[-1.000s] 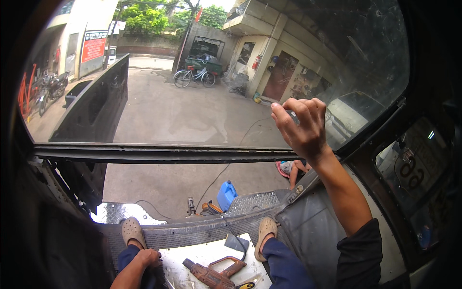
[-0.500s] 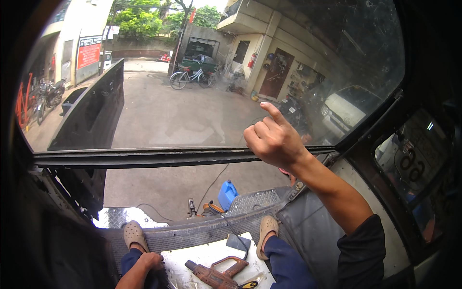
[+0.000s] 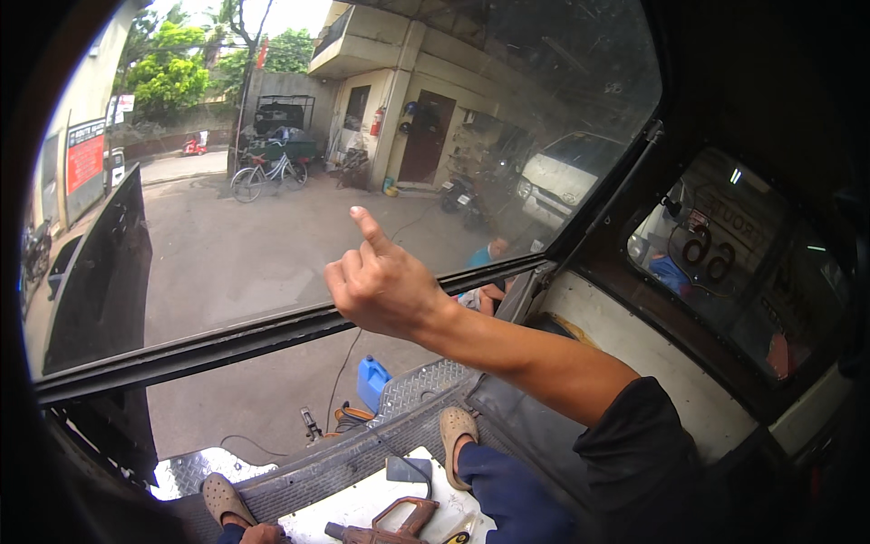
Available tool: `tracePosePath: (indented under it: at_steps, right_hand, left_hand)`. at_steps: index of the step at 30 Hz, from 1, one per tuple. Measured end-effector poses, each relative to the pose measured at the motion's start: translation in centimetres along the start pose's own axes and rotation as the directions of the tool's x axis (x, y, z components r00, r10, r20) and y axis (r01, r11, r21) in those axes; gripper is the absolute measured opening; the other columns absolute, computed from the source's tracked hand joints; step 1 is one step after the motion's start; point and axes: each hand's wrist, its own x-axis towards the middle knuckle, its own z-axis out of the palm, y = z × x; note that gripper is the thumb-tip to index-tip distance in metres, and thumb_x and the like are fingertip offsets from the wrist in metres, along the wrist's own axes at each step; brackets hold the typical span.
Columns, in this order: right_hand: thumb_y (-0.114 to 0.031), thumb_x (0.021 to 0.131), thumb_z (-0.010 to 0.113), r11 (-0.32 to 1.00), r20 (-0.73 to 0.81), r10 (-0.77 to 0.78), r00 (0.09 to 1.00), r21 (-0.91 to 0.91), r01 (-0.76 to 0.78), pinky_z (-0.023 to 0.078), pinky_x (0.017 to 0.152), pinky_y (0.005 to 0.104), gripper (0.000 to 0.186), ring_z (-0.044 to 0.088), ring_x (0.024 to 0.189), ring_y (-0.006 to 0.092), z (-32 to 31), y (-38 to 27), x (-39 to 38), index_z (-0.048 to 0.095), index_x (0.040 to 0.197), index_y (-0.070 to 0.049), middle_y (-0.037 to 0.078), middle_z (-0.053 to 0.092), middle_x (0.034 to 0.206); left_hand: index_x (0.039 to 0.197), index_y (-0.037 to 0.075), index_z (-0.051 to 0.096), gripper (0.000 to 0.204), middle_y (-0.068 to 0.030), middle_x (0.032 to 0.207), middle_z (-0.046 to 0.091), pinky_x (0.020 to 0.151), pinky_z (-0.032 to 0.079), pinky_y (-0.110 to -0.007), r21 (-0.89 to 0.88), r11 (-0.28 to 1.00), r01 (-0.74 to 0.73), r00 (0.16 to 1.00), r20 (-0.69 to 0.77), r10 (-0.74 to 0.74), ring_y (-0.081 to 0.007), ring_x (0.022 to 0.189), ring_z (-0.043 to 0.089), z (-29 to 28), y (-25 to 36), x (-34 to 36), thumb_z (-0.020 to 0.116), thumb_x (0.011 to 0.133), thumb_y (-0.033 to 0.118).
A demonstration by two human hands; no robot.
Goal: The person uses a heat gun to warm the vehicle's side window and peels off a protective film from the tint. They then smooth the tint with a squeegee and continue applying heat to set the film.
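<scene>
My right hand (image 3: 376,281) is raised before the windshield (image 3: 227,254), index finger stretched up and the others curled, nothing visible in it; I cannot tell whether it touches the glass. My left hand (image 3: 263,535) is low at the bottom edge beside a white board (image 3: 299,517), its fingers mostly cut off. On the board are a worn brown power tool with a loop handle (image 3: 390,530), a grey flat piece (image 3: 408,470) and a yellow-and-black handled tool (image 3: 458,538).
Below the windshield frame (image 3: 181,349), past my feet, are a blue jug (image 3: 372,383) and cables. A dark door panel (image 3: 95,272) stands at left, a side window (image 3: 689,254) at right. Outside are a person in teal (image 3: 485,256), a white van (image 3: 562,181) and a bicycle (image 3: 267,177).
My right hand has moved leftward across the windshield, changing from all fingers bent to index finger extended. The view has turned to the right, showing more of the side window.
</scene>
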Motion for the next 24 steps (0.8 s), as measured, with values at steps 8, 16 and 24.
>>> tracePosePath:
  at_steps: [8,16,24]
  right_hand:
    - [-0.006,0.072,0.051,0.999,0.046,0.038,0.998,-0.016,-0.037,0.027,0.107,0.0476,0.015,0.045,0.040,0.0147,-0.3,-0.6,0.5,0.050,0.057,-0.007,0.002,0.040,0.044]
    - [-0.006,0.075,0.052,0.947,0.181,0.096,0.979,0.286,-0.146,0.036,0.097,0.0482,0.017,0.045,0.038,0.0139,-0.2,-1.1,0.2,0.051,0.058,-0.009,0.000,0.043,0.043]
    - [-0.010,0.070,0.058,0.976,-0.049,-0.002,0.999,0.219,0.012,0.030,0.104,0.0542,0.014,0.048,0.045,0.0149,-0.8,-0.8,-0.7,0.050,0.059,-0.009,0.001,0.040,0.047]
  left_hand:
    - [0.118,0.005,0.053,0.050,-0.0189,0.103,0.062,0.076,0.050,-0.042,0.013,1.000,-0.005,1.000,-0.010,0.006,-0.0345,0.089,0.061,0.1,-0.6,-0.2,0.062,0.079,0.035]
    - [0.113,0.009,0.058,0.043,-0.0162,0.102,0.064,0.079,0.050,-0.041,0.002,1.000,-0.029,0.999,-0.036,0.029,-0.0313,0.094,0.062,0.6,-0.8,-0.6,0.059,0.078,0.035]
    - [0.091,0.008,0.059,0.028,-0.0144,0.083,0.058,0.066,0.043,-0.041,-0.052,0.992,-0.115,0.981,-0.166,0.104,-0.0285,0.077,0.054,1.6,-0.8,1.0,0.058,0.081,0.034]
